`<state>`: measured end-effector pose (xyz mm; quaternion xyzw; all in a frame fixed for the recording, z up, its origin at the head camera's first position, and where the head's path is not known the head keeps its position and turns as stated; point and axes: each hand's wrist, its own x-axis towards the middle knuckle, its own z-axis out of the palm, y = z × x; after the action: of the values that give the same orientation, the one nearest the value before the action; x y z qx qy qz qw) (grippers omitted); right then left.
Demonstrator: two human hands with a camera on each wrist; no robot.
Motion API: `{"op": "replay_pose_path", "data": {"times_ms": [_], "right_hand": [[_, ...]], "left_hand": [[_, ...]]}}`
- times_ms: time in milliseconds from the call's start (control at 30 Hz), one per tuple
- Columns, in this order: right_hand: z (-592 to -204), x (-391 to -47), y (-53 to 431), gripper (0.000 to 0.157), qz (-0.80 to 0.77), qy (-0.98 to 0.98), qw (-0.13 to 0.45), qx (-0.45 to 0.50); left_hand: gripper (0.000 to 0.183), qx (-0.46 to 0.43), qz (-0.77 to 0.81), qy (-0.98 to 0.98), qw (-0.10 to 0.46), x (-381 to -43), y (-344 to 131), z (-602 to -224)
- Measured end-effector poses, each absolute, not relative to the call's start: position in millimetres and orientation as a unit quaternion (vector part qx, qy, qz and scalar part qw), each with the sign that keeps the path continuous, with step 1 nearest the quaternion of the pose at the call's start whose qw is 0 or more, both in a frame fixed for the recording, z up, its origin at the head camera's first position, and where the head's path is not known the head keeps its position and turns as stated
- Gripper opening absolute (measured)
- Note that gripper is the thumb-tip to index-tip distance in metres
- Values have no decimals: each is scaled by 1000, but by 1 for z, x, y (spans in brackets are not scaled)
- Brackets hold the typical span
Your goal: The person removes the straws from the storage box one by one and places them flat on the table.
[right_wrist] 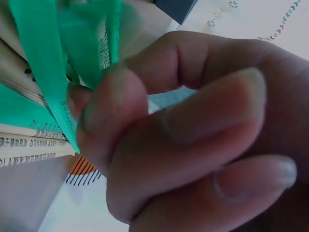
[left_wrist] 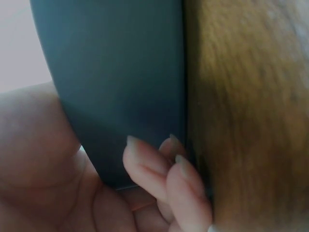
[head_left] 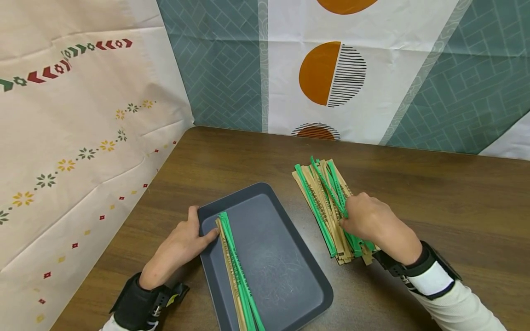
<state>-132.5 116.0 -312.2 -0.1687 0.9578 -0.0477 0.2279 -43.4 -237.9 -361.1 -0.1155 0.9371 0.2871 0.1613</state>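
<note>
My left hand [head_left: 182, 241] grips the left rim of a dark grey tray [head_left: 285, 257]. Its thumb reaches over the inside while the fingers [left_wrist: 188, 188] lie against the outer wall. Inside the tray, along its left side, are several long, thin wrapped sticks, green [head_left: 238, 271] and tan [head_left: 227, 264]. To the right, a loose pile of the same wrapped sticks [head_left: 319, 197] lies on the table. Over the pile, my right hand [head_left: 372, 218] pinches a green wrapped stick [head_left: 325, 184] between thumb and index finger, the other fingers curled in. Small dark print shows on the wrappers.
Everything stands on a brown wood-grain table [head_left: 463, 207]. A cream cloth [head_left: 83, 124] with small printed motifs hangs along the left edge. Behind the table's back edge hangs a teal and white cloth [head_left: 219, 69] with orange circles.
</note>
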Motion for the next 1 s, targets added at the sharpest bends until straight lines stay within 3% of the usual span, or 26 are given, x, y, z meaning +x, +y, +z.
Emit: {"op": "replay_pose_path", "data": {"times_ms": [300, 467, 667, 800, 1000], "right_hand": [[-316, -129, 114, 38, -29, 961, 218, -168], [-310, -121, 109, 41, -52, 972, 121, -197], [-305, -95, 88, 28, -106, 953, -16, -285], [-307, -76, 74, 31, -125, 933, -67, -332], [-320, -52, 57, 24, -118, 883, -85, -447]], "left_hand": [[71, -108, 286, 940, 154, -43, -237, -361], [69, -106, 286, 940, 152, -44, -237, -361], [72, -112, 286, 938, 158, -44, -237, -362], [72, -113, 284, 939, 160, -43, -237, -362], [69, -108, 281, 942, 152, -42, -237, -363]]}}
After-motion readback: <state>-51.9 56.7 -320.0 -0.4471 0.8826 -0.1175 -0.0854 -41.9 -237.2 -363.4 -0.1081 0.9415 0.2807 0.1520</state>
